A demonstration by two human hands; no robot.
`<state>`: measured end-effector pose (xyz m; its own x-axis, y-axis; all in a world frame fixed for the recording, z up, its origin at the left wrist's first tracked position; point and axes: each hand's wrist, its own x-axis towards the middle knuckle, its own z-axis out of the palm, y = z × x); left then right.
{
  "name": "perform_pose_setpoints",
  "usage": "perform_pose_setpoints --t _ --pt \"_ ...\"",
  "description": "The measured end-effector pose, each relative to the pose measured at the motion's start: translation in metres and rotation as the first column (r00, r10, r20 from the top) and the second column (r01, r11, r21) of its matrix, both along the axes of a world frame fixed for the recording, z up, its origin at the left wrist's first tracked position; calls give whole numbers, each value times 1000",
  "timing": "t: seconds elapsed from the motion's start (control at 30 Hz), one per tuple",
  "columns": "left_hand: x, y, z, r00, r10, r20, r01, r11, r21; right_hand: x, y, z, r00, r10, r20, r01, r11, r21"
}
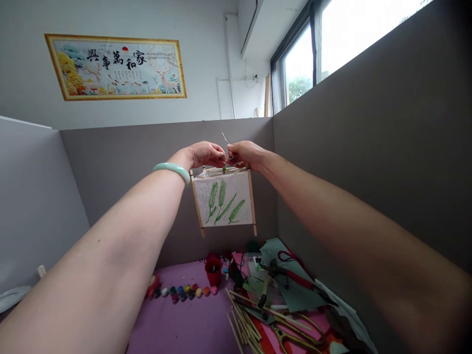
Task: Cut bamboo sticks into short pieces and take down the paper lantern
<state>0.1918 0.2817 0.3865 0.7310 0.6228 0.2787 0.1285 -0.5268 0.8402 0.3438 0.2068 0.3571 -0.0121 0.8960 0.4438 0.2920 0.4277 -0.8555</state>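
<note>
We found both hands raised well above the bench [184,327], near the far partition [129,167], with a lantern-like frame [224,201] hanging upright just below them. The left hand [207,154] was closed, its thumb and fingertips pinched at a small loop of thin wire [223,137]; the right hand [249,154] was likewise closed, thumb and fingers gripping the same wire, its free end rising to the left. We judged that the two grips were set side by side to steady the wire while it was worked, and that the frame was held high so that its wooden legs hung clear of the things below. Its near cloth panel, painted with green ears of grain, faced us. On the bench, paint pots [191,294] stood in rows left of a red cup [214,272], while sticks [244,322], gold-handled scissors [280,335] and a red-handled tool [299,279] lay in a heap to the right, presumably left within reach. We could not establish how the wire met the frame, since the fingers covered the joint. The frame's far panels were largely hidden, the left forearm masked part of the bench, and the dark items behind the cup were too indistinct to identify.
</note>
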Motion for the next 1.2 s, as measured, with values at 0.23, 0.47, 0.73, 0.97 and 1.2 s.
perform_pose_setpoints --t 0.23,0.47,0.73,0.97,1.2 --pt "-4 3 -8 997 77 3 -77 995 -68 -13 -6 -15 969 -205 138 191 975 111" --pt "-17 -2 -23 974 207 96 -186 964 -192 -9 -7 -44 934 -327 148 292 932 217" --pt "-13 -14 -32 955 289 61 -267 933 -240 -8 -36 -76 771 -342 537 123 908 402" --pt "-5 -4 -43 931 342 128 -296 912 -285 -16 -34 -80 577 -428 696 15 857 515" --pt "-14 -20 -43 934 354 35 -344 924 -168 -23 -47 -75 542 -501 675 60 824 563"
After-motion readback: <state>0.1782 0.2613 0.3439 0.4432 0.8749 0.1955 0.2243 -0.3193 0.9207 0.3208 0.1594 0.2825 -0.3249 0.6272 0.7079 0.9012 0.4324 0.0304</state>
